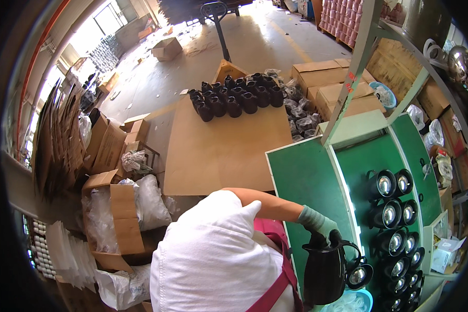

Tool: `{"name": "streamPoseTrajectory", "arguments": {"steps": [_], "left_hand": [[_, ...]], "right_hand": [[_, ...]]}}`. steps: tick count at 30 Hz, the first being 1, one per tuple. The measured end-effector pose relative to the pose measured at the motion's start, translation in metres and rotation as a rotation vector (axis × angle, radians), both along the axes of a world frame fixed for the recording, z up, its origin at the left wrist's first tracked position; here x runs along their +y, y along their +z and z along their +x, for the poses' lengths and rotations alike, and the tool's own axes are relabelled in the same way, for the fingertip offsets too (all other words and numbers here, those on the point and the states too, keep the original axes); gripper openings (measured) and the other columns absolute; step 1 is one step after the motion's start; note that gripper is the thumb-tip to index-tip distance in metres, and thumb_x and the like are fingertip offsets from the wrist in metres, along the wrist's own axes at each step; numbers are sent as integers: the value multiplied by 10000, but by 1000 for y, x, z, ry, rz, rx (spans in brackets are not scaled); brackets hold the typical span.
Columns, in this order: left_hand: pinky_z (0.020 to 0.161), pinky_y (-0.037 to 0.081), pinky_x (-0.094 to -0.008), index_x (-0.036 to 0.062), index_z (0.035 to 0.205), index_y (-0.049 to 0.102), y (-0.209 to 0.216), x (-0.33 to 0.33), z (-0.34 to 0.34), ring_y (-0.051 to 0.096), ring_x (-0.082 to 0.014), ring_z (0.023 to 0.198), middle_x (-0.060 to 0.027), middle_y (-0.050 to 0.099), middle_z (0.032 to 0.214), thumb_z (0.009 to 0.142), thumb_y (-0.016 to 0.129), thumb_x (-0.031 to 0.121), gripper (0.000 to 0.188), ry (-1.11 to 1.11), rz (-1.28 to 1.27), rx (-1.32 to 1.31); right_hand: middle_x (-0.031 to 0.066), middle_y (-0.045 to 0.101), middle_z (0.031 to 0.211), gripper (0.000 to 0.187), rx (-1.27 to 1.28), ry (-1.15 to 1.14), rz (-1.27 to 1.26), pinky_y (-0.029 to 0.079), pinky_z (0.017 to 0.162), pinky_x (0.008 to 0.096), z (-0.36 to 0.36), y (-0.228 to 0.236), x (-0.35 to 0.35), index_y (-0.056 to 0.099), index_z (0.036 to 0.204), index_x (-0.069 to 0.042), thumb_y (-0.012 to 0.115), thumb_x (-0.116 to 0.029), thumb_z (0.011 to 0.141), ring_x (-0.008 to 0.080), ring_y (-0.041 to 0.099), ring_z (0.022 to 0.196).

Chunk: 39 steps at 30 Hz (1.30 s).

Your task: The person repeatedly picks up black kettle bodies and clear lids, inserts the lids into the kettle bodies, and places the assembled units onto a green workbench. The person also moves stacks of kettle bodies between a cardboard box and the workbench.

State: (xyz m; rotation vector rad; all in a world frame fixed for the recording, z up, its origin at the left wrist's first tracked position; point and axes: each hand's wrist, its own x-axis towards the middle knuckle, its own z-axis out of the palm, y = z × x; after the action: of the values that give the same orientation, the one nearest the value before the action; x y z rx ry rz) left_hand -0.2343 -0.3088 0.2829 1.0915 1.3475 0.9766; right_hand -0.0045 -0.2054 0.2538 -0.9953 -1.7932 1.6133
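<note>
My left hand (322,228), in a grey-green knitted glove, is closed over the top of a black thermos jug (323,275). Its handle points to the right, and the fingers partly hide its mouth. Just right of it, another black jug (359,275) shows its shiny silver inside. Below the held jug is a light blue basin (368,299) with clear or whitish pieces in it. Several open black jugs with silver insides (389,214) stand in rows on the green conveyor belt (356,174). I cannot make out my right hand.
Several black jugs (233,106) stand at the far end of a brown cardboard-topped surface (218,161). A pallet jack handle (221,34) rises behind them. Open cartons with plastic bags (117,218) are at left. A metal frame post (351,78) rises beside the conveyor.
</note>
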Motion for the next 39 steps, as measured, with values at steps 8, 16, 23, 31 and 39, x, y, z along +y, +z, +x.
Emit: {"name": "streamPoseTrajectory", "arguments": {"steps": [8,16,23,31,39], "left_hand": [[827,530,-401,69,1202,682,-19,-15,5,672,-258,902,-147,727,1013,744,728,82,461,147,106,173],[918,526,-396,62,1207,658,-51,-22,-26,669,-314,985,-192,708,1045,744,694,92,466,311,54,391],[800,546,-312,-3,1271,665,-41,-25,-34,626,-140,948,-66,703,1152,823,802,165,498,256,-29,-142],[773,594,-368,17,1452,487,-95,-9,-57,658,-221,1078,-155,645,1276,995,626,289,549,130,-259,-120],[914,518,-390,-18,1077,676,152,70,26,672,-319,1014,-200,669,1074,869,549,-51,246,-269,550,467]], "right_hand": [[149,569,1349,594,-26,-27,31,480,993,402,6,1,-3,446,1437,-11,701,-156,921,265,563,1179],[162,563,1377,607,2,-105,8,477,1050,423,32,10,-6,455,1431,3,722,-152,908,289,562,1242],[104,453,1431,856,412,-68,-327,494,1073,405,9,53,2,413,1441,-86,863,16,720,243,462,1361],[94,478,1459,546,342,-177,-147,415,1098,430,15,-12,5,575,1167,-84,898,-148,732,285,468,1334],[152,448,1472,308,-762,7,991,434,1010,565,-45,-85,53,636,1174,-157,622,-171,867,469,445,1285]]}}
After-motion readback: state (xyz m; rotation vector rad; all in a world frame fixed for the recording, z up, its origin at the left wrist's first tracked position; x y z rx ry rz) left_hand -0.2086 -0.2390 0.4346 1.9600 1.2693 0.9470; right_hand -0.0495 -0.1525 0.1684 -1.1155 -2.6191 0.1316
